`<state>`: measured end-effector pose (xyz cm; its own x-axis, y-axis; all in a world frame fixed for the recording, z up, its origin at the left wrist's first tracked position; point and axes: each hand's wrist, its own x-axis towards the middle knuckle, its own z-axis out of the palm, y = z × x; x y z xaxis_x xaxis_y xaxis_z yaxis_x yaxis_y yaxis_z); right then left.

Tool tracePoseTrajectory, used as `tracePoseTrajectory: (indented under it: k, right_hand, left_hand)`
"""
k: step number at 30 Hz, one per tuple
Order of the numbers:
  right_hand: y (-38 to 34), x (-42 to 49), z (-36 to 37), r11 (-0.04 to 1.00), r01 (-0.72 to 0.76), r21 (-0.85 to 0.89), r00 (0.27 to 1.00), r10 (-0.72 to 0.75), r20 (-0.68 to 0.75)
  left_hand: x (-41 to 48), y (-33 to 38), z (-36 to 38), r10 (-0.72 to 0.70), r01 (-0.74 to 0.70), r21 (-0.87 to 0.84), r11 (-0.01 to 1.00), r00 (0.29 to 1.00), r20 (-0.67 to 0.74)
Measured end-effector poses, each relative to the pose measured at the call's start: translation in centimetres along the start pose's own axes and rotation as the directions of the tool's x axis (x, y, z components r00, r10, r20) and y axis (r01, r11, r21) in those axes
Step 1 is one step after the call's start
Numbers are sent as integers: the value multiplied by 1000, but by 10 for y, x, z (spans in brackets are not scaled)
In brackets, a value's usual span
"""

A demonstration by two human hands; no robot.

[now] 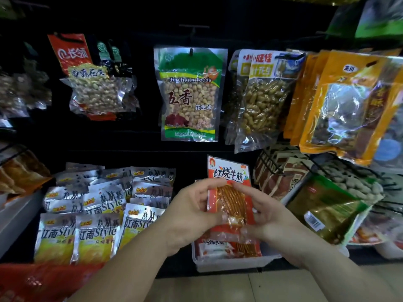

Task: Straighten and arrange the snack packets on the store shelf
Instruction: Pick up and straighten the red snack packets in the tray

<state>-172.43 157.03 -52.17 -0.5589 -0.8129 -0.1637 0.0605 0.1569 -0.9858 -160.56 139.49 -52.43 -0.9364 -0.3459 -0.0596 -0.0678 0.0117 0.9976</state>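
Above the white tray (235,263), you held the red beef-tendon packet (229,192) upright, left hand (192,212) and right hand (263,214) pinching its side edges, likely to square it before slotting it back. Silver packets (98,214) lay stacked just left; peanut bags (189,92) hung above on hooks.

I see a red pkt (229,171) w/ orange sticks behind a clear window. It's upright, top leaning slightly left, pinched by its side edges btwn left hand (192,214) and right hand (268,216). Same-type spare pkts (226,247) lie flat under it in a white tray (235,263) at the shelf's front edge. Left of the tray are silver/yellow pkts (96,234): front row of three stands side by side, overlapping; rows behind are skewed and jumbled. Green peanut pkt (189,94) hangs straight above, mid-shelf.
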Motion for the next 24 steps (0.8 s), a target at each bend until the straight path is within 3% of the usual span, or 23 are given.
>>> tracePoseTrajectory:
  k: [2, 4, 6, 8, 9, 11, 15, 18, 21, 24]
  right_hand:
    - [9, 9, 2, 988, 32, -149, 993, -48, -108]
    - [14, 16, 3, 854, 93, -512, 950, -230, -212]
    - [15, 20, 4, 772, 193, -605, 905, -378, -194]
    - [9, 19, 12, 912, 253, -324, 937, -314, -153]
    - [4, 18, 16, 966, 215, -145, 967, -231, -110]
    - [-1, 18, 18, 983, 181, 10, 976, -178, -124]
    - [9, 25, 4, 982, 185, -36, 928, -187, -321]
    - [14, 24, 1, 991, 127, -40, 961, -133, -244]
    - [11, 23, 5, 992, 108, 62, 985, -98, -139]
    - [7, 22, 7, 992, 94, 85, 989, -83, -122]
  left_hand:
    - [6, -5, 0, -5, 9, 49, 999, 997, -74]
    - [11, -10, 0, 0, 14, 104, 995, 992, -128]
    - [12, -10, 3, 18, -4, 137, 991, 994, -103]
    - [12, -7, 9, 63, -55, 164, 985, 997, -43]
    - [13, -8, 12, 88, -82, 195, 977, 996, -21]
    - [13, -9, 15, 91, -92, 202, 975, 996, 13]
    - [15, -12, 11, 43, -40, 135, 990, 999, -25]
    - [18, -15, 4, 67, -37, 141, 989, 975, -210]
    - [18, -18, 0, -12, 16, 21, 1000, 979, -204]
    - [15, -15, -3, -16, 7, -48, 999, 981, -195]
